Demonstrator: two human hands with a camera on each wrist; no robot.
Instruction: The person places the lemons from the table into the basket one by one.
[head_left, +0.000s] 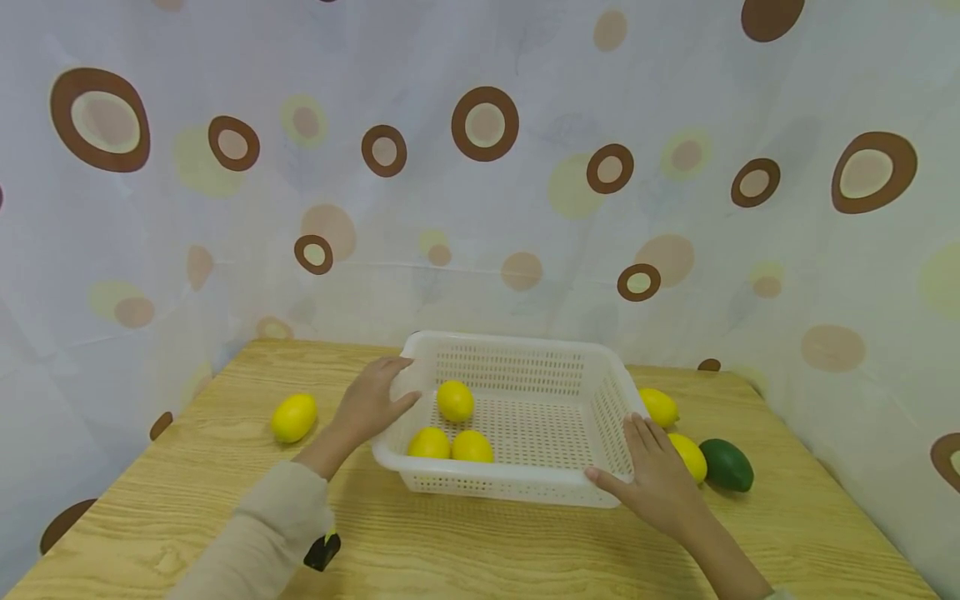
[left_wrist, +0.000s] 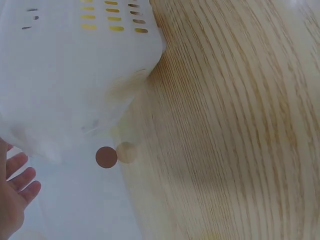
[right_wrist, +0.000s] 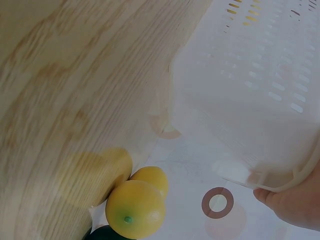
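Sitting at nine o'clock from the white basket [head_left: 517, 472], a lone lemon [head_left: 295, 418] lay on the table [head_left: 495, 550], well apart from it. At eight o'clock, partly behind your forearm, was a small black object [head_left: 322, 552], too little shown to name.

Your left hand [head_left: 369, 400] was at the basket's nine o'clock side, fingers relaxed rather than clenched, thumb and forefinger reaching over the rim. The basket stood upright before you, with three lemons [head_left: 455, 402] in it, gathered between its seven and ten o'clock sides; whether its base was fully on the table, you could not tell.

Your right hand [head_left: 663, 479] lay against the rim between three and four o'clock, fingers fairly straight, thumb near the front corner. Beyond it, at three o'clock, were two more lemons [head_left: 658, 407], and past them, towards four, a dark green fruit [head_left: 727, 465] just beside the nearer one.

You seemed to be steadying or placing the basket; the next move probably called for even pressure from both sides, keeping it level so its lemons would not roll.
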